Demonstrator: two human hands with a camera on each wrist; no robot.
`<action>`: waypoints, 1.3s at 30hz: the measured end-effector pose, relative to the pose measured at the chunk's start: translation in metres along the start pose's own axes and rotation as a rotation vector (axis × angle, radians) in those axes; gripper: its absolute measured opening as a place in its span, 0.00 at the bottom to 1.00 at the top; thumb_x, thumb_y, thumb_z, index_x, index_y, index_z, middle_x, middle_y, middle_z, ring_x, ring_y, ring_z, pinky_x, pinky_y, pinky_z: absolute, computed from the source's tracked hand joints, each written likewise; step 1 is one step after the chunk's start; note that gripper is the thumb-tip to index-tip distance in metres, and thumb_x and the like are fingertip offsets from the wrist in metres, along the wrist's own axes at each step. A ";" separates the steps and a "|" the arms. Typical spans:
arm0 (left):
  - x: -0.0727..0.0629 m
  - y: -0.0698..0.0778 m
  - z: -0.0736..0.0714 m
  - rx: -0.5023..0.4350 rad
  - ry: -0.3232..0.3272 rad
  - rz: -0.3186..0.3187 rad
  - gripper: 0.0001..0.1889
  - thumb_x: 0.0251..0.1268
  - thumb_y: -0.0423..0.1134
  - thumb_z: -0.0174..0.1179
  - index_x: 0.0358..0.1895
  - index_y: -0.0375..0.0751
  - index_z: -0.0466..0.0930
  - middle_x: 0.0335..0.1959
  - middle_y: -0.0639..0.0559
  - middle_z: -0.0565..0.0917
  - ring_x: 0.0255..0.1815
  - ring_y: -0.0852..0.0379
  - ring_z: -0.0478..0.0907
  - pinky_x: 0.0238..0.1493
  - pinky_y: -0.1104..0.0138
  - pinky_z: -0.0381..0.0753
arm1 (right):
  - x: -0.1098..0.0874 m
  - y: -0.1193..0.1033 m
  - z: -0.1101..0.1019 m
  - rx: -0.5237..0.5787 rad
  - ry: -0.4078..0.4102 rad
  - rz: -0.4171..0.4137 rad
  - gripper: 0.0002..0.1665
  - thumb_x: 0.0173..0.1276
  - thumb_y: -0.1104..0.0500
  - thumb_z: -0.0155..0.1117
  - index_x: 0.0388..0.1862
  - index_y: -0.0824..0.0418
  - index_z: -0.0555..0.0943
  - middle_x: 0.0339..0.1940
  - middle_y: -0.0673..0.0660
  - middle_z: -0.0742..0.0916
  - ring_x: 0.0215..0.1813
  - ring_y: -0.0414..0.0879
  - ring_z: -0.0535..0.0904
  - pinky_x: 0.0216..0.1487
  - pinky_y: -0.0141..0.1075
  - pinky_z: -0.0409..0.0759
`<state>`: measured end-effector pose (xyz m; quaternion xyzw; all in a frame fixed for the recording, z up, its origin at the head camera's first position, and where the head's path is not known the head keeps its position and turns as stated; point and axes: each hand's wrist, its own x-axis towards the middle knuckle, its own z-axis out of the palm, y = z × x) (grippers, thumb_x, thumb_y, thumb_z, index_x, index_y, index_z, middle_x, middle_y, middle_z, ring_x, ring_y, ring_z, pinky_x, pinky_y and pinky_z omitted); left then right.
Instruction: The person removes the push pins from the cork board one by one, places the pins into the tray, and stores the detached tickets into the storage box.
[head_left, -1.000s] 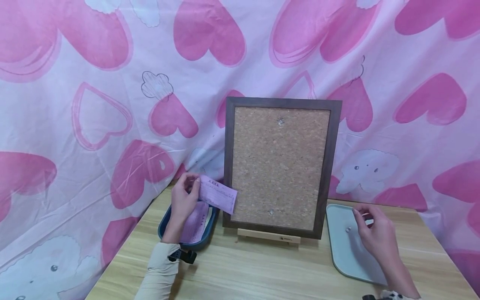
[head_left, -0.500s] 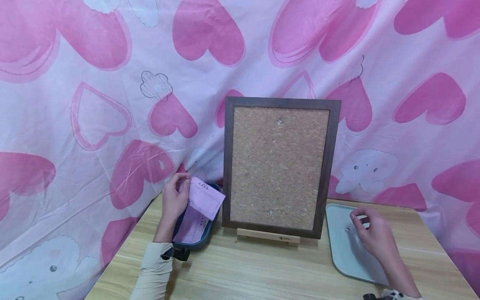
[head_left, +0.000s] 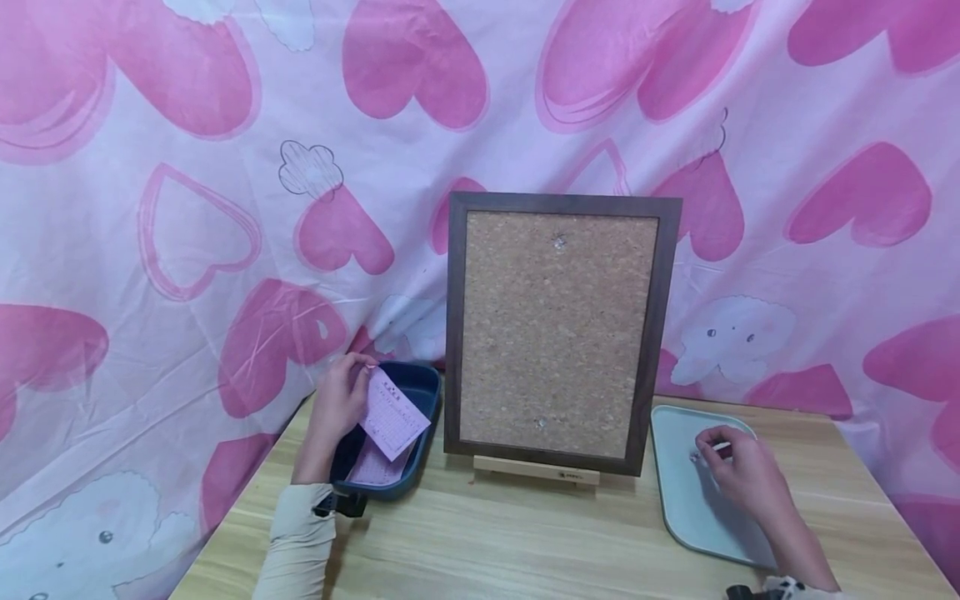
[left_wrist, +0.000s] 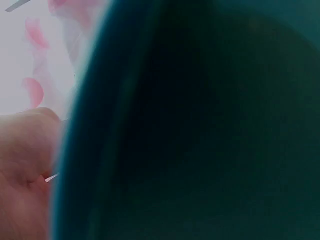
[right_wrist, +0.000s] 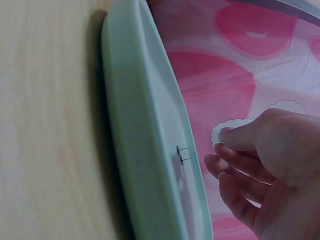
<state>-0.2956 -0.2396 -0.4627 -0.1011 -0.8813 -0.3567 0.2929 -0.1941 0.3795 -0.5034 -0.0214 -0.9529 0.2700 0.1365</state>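
Observation:
In the head view my left hand [head_left: 343, 404] pinches a purple printed paper slip [head_left: 396, 418] by its upper left corner. The slip hangs tilted over a dark blue basin [head_left: 432, 392], where another purple slip [head_left: 378, 465] lies. In the left wrist view the basin's wall [left_wrist: 210, 125] fills most of the picture, and the held slip is mostly hidden. My right hand [head_left: 742, 467] hovers over a pale green tray [head_left: 678, 508], thumb and fingers loosely bent. Small clear pushpins [right_wrist: 183, 155] lie on the tray, apart from the fingers in the right wrist view.
A cork board [head_left: 558, 333] in a dark brown frame stands upright on a small wooden stand [head_left: 536, 471] between basin and tray. Clear pins [head_left: 559, 242] are stuck in its top and bottom. A pink heart-patterned cloth [head_left: 187, 233] hangs behind the wooden table [head_left: 525, 542].
My left hand has moved left and slightly down, carrying the slip from the board's lower left edge to over the basin. The right hand has shifted slightly left above the tray.

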 end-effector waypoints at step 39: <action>-0.006 -0.003 0.008 0.137 -0.328 0.048 0.18 0.69 0.24 0.66 0.60 0.40 0.85 0.58 0.39 0.89 0.65 0.33 0.80 0.67 0.35 0.74 | 0.004 0.009 0.004 -0.117 -0.157 0.108 0.08 0.75 0.63 0.70 0.48 0.64 0.89 0.41 0.61 0.90 0.41 0.51 0.83 0.38 0.42 0.79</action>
